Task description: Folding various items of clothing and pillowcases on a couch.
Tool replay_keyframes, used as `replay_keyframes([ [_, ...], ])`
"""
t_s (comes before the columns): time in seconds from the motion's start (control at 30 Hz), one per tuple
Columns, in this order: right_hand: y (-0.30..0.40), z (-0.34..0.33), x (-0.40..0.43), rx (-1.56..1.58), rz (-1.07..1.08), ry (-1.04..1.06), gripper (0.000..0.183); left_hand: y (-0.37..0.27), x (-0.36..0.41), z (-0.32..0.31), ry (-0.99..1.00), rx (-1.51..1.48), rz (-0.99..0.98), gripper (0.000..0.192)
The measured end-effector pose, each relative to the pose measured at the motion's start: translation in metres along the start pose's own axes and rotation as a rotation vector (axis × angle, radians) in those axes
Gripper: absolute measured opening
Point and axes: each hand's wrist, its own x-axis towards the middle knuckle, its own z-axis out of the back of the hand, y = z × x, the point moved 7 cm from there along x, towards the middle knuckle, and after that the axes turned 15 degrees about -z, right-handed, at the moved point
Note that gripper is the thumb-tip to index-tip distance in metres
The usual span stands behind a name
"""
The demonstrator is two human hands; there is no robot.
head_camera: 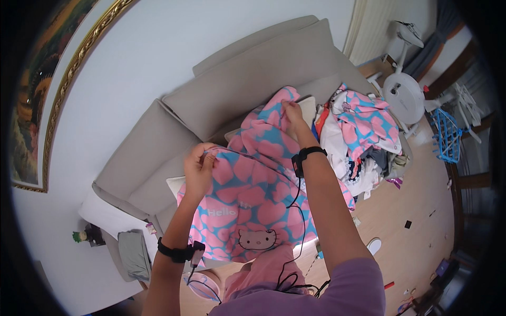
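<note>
A pink garment with blue gaps between its rounded patches point(253, 189) is spread out before me, a cartoon cat face and some white lettering on its lower part. At its upper left, my left hand point(201, 168) pinches the edge between thumb and fingers. My right hand point(291, 112) grips the cloth farther up and to the right, beside a raised, bunched section that looks like a sleeve. Folds hide the garment's exact shape. White cloth or cushion corners point(307, 107) show from beneath it.
A grey sofa point(257, 75) stands behind the garment. To the right lies a pile of clothes point(355, 134), with a similar pink-and-blue piece on top. Beyond it are a white round-trayed stand point(403, 96) and a blue plastic hanger rack point(447, 136). Small items dot the wooden floor point(419, 189).
</note>
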Motion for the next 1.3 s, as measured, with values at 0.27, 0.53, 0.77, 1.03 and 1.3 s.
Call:
replay_keyframes([
  [0.27, 0.048, -0.013, -0.021, 0.094, 0.427, 0.067, 0.017, -0.032, -0.011, 0.012, 0.066, 0.12, -0.134, 0.011],
  [0.53, 0.07, -0.07, -0.33, -0.496, 0.691, 0.742, 0.012, -0.094, -0.014, 0.026, 0.206, 0.347, -0.318, 0.017],
  [0.77, 0.061, -0.046, -0.404, -0.469, 0.669, 0.848, 0.021, -0.113, -0.045, 0.023, 0.399, -0.016, -0.237, 0.02],
  [1.03, 0.047, -0.025, -0.481, -0.433, 0.892, 0.592, 0.019, -0.149, -0.094, 0.034, 0.32, -0.034, -0.375, 0.015],
  [1.3, -0.03, -0.014, -0.485, -0.849, 1.14, 0.307, 0.02, -0.174, -0.129, 0.164, -0.077, 0.129, -0.369, 0.009],
])
